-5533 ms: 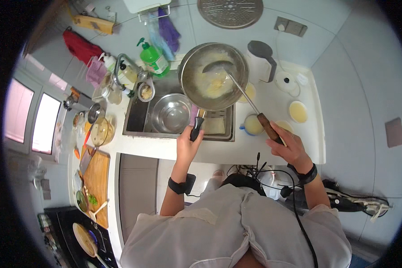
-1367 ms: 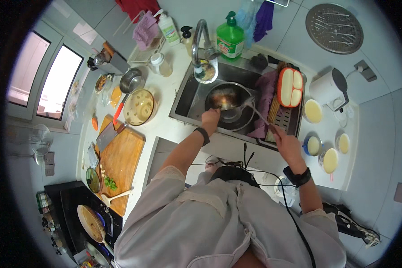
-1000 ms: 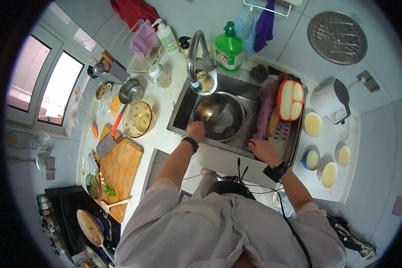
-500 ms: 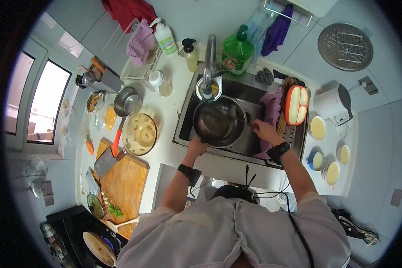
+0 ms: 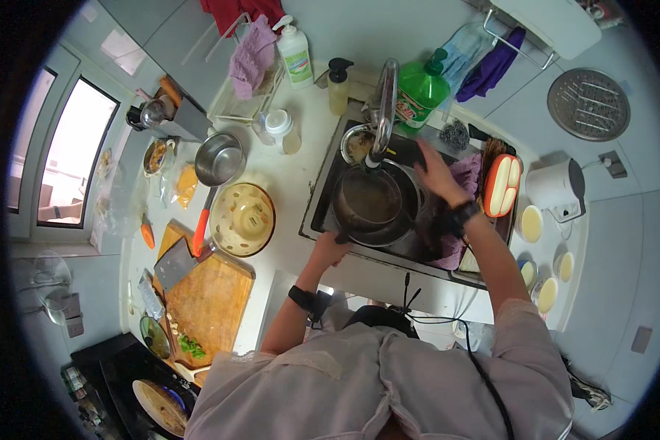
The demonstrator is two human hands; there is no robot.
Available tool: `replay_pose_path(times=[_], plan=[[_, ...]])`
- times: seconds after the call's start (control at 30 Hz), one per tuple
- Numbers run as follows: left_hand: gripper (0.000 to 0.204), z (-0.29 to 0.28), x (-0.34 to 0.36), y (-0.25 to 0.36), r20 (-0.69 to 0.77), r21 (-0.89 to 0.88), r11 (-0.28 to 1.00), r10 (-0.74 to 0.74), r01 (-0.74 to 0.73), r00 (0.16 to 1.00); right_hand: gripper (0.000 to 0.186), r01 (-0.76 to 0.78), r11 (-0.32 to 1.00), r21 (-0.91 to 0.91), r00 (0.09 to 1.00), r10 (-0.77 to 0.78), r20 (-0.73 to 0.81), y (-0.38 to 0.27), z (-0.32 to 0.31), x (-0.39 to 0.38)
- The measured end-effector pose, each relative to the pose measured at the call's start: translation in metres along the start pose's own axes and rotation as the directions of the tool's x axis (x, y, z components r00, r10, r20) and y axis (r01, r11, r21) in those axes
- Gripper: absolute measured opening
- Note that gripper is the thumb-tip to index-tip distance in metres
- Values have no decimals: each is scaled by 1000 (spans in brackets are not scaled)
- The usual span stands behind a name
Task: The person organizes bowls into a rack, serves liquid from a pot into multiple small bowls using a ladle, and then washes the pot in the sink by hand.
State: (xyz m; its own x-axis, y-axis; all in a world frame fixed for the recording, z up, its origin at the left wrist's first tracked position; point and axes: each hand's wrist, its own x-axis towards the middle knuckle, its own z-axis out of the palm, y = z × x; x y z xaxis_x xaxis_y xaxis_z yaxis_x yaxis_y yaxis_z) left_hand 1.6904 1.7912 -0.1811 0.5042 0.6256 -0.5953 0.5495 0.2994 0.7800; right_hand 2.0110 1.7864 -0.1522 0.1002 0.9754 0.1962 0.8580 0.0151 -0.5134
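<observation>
Within the sink, the pan was beneath the faucet, seemingly steadied by the left hand curled around its handle. The right hand, fingers partly extended, was near the faucet, its hold unclear.

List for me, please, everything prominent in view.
Sink: 1, grey, centre
Pan: 1, dark, in sink
Faucet: 1, silver, above sink
Pump bottles: 3, green, white, yellowish, back of counter
Divided tray: 1, red and white, sink's right side
Cups: 4, pale yellow contents, right counter
Perforated disc: 1, silver, wall, upper right
Saucepan: 1, silver and red, left counter
Bowl: 1, yellowish, beside saucepan
Cutting board: 1, brown, left counter
Cleaver: 1, silver, on board
Carrot: 1, orange, beside board
Frying pan: 1, pale, on black stove
Left hand: 1, bare, gripping pan
Right hand: 1, bare, near faucet
</observation>
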Motion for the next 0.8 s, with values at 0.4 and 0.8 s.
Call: replay_pose_path(times=[0.4, 0.8], plan=[[20, 6, -5, 5, -20, 59, 998, 14, -12, 1000, 55, 61, 997, 38, 998, -61, -6, -4, 22, 41], [30, 31, -15, 13, 28, 39, 998, 51, -53, 998, 23, -777, 629, 23, 625, 775, -88, 57, -53, -234]])
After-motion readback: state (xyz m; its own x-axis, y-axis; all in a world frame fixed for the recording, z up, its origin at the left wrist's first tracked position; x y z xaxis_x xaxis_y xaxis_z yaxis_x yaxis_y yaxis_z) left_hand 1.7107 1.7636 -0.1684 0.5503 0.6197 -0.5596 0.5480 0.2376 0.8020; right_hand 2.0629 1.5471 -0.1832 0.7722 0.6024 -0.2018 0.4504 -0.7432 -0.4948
